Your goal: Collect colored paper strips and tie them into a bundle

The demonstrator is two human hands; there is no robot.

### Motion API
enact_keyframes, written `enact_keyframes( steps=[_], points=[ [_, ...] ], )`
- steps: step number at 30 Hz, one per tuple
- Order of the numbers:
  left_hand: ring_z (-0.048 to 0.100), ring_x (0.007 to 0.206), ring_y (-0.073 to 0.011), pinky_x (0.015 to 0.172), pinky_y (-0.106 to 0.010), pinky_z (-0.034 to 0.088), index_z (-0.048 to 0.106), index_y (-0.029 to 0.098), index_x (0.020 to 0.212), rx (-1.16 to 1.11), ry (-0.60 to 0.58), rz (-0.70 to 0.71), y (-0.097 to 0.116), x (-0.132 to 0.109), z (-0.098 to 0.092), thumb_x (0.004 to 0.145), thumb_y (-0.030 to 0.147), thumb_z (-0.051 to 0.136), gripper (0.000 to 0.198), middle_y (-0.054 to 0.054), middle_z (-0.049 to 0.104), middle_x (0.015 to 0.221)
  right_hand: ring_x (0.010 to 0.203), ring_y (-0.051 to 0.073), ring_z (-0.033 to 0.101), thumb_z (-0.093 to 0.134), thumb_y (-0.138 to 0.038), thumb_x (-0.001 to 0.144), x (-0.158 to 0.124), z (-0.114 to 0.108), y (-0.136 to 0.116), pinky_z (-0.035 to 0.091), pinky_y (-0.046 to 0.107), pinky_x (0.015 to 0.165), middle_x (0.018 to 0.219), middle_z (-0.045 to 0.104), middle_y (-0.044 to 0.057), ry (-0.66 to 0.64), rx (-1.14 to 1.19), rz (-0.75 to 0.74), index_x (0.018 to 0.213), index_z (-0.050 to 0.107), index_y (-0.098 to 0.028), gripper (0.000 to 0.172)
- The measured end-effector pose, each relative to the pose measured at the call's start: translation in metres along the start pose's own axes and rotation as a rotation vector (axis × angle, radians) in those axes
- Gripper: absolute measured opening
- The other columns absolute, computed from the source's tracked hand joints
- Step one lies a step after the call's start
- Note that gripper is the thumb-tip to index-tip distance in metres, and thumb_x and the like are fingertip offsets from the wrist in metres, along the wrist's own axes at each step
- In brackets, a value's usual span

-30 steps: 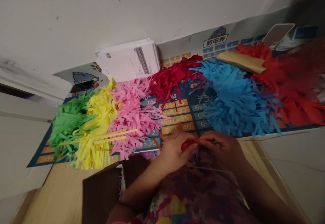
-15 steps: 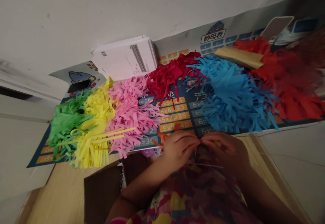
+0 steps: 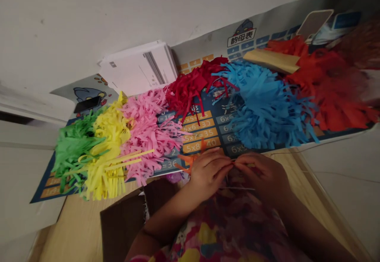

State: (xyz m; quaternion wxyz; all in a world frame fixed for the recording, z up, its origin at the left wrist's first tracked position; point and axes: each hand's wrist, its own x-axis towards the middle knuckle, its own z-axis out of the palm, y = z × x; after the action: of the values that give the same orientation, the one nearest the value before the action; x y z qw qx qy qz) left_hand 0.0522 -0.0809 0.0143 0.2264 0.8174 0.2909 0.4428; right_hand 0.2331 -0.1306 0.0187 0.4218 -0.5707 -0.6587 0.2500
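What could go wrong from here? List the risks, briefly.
The left hand and right hand pinch fingertip to fingertip; what they pinch is too small to see and might drop.
The thin orange paper strips beside the left hand could tear or crumple.
The blue fringed paper pile lies just ahead; a forward reach may scatter it.

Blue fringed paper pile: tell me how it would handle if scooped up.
The blue fringed paper pile looks thin-cut, so probably floppy and very light. Its strips splay over the mat, so pushing would likely crumple it.
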Motion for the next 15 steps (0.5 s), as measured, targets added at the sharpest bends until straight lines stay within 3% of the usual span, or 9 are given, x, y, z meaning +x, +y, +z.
enact_keyframes(
  steps=[8,12,15],
  points=[
    [0.073,0.085,-0.0149,0.090,-0.032,0.059,0.070,0.020,0.094,-0.058,-0.027,0.049,-0.001,0.003,0.012,0.088,0.015,0.067,0.009,-0.003,0.077,0.088,0.074,0.014,0.068,0.060,-0.027,0.091,-0.010,-0.011,0.009,0.052,0.023,0.069,0.082,0.074,-0.001,0.016,-0.018,0.041,0.087,0.071,-0.025,0.012],
    [0.071,0.084,-0.0163,0.078,-0.028,0.058,0.068,0.019,0.088,-0.146,-0.189,-0.166,0.005,0.007,0.031,0.086,0.022,0.070,0.004,-0.004,0.074,0.086,0.073,0.015,0.068,0.058,-0.029,0.092,-0.016,-0.020,0.013,0.051,0.025,0.069,0.080,0.073,0.001,0.014,-0.009,0.067,0.083,0.070,-0.023,0.016],
    [0.069,0.077,-0.0158,0.070,-0.026,0.055,0.066,0.019,0.085,-0.185,-0.380,-0.308,0.011,0.006,0.041,0.087,0.025,0.069,0.007,-0.003,0.072,0.082,0.076,0.017,0.067,0.059,-0.033,0.091,-0.031,-0.030,0.033,0.051,0.028,0.071,0.082,0.073,0.003,-0.003,0.084,0.125,0.082,0.071,-0.023,0.018]
  ],
)
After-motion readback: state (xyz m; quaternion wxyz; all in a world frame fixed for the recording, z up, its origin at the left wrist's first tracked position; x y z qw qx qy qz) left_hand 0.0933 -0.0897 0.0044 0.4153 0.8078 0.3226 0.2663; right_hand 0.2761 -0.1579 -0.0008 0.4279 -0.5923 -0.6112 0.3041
